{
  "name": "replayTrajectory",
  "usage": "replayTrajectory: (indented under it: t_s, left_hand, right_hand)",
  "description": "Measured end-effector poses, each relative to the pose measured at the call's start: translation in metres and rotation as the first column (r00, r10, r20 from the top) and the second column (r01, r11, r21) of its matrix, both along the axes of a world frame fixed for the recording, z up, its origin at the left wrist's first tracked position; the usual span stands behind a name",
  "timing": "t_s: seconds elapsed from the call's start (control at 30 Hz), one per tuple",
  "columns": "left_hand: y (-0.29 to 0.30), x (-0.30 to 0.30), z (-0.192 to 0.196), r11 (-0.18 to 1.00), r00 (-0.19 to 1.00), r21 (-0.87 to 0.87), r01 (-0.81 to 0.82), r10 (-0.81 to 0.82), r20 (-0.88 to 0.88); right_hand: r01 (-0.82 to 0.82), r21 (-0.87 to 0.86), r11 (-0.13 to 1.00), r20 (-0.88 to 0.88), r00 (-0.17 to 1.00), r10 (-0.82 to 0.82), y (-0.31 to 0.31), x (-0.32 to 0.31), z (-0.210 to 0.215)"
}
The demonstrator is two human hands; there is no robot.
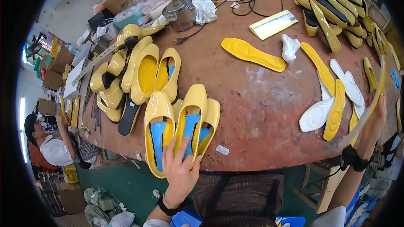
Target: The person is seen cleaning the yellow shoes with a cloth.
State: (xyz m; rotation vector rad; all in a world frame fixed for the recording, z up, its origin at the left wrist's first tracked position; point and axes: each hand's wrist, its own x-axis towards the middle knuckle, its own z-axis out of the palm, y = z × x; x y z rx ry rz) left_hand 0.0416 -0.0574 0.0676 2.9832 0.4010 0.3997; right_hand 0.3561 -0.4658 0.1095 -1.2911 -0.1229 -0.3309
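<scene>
My left hand (182, 171) lies with fingers spread over the heel ends of a pair of glossy yellow slip-on shoes (198, 90) at the table's front edge. Blue linings show inside them, and more yellow shoes lie partly beneath. At the far right, my right hand (376, 120) holds a long, thin insole (369, 108), seen nearly edge-on, yellow with a pale side. Close by on the table are yellow insoles (335, 111) and white insoles (316, 116), some overlapping. A single yellow insole (252, 54) rests farther back.
Finished-looking yellow shoes (145, 73) are heaped at left, and a larger pile (332, 12) stands back right. A metal pot (180, 14), crumpled white cloth (290, 47), yellow-and-white packet (273, 24) and black cables (252, 6) lie toward the back. Another person (57, 147) is at far left.
</scene>
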Motion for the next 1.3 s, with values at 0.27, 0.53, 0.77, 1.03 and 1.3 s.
replayTrajectory:
  t_s: [0.27, 0.53, 0.77, 1.03, 1.3]
  left_hand:
    - [-0.020, 0.015, 0.040, 0.887, 0.939, -0.316, 0.337, -0.295, 0.175]
    - [-0.029, 0.016, -0.055, 0.787, 0.888, -0.444, 0.428, -0.456, 0.048]
    - [-0.041, 0.015, -0.089, 0.866, 0.935, -0.355, 0.352, -0.314, 0.163]
    - [-0.045, 0.008, -0.104, 0.838, 0.929, -0.442, 0.319, -0.185, 0.321]
    - [-0.041, 0.012, -0.106, 0.800, 0.922, -0.496, 0.336, -0.174, 0.345]
  right_hand:
    - [-0.340, -0.176, 0.924, -0.221, 0.928, 0.299, 0.066, -0.088, -0.018]
    - [-0.059, -0.938, 0.342, 0.112, 0.881, 0.459, 0.086, -0.114, -0.039]
    - [-0.158, -0.958, 0.240, 0.094, 0.617, 0.782, 0.147, -0.146, -0.081]
    - [-0.432, -0.875, 0.218, -0.034, 0.503, 0.863, 0.193, -0.165, -0.105]
    - [-0.444, -0.869, 0.221, -0.044, 0.513, 0.857, 0.213, -0.175, -0.117]
